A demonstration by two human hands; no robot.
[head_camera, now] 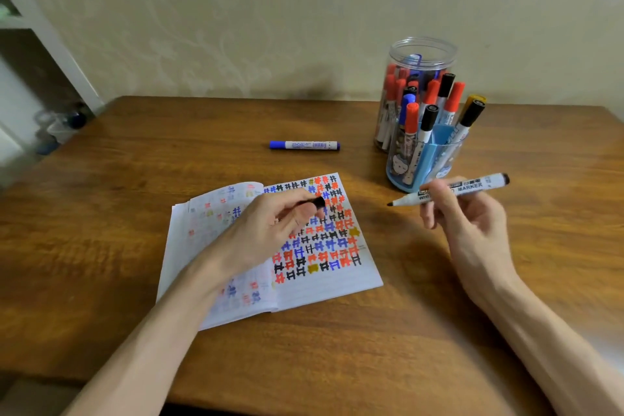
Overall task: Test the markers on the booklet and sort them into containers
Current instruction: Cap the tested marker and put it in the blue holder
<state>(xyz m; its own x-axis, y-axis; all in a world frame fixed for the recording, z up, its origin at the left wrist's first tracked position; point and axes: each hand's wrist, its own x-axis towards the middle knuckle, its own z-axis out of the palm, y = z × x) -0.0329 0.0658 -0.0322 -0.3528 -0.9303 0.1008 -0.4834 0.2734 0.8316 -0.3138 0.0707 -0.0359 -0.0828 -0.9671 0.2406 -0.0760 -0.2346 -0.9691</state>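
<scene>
Broadly, a brown wooden worktop [101, 246] with visible grain runs up to a pale wall [236, 27] that bears a faint embossed leaf pattern. An open booklet [324, 287] lies flat on the wood. Its white right page is crowded with rows of small red, blue, black and yellow hash-like marks.

Over the booklet, the left hand [270, 230] has its fingers curled round a black cap [317, 202]. Just right of the booklet, the right hand [466, 223] pinches an uncapped white-barrelled black whiteboard marker [472, 187]. It is roughly level, with the tip pointing toward the page but clear of it.

Beyond the booklet a capped blue marker [304, 145] lies on its side. Beyond and to the right stand a round clear plastic jar [422, 47] and a clear holder with blue partitions [429, 159]. Both are full of upright markers with red, black and blue caps.
</scene>
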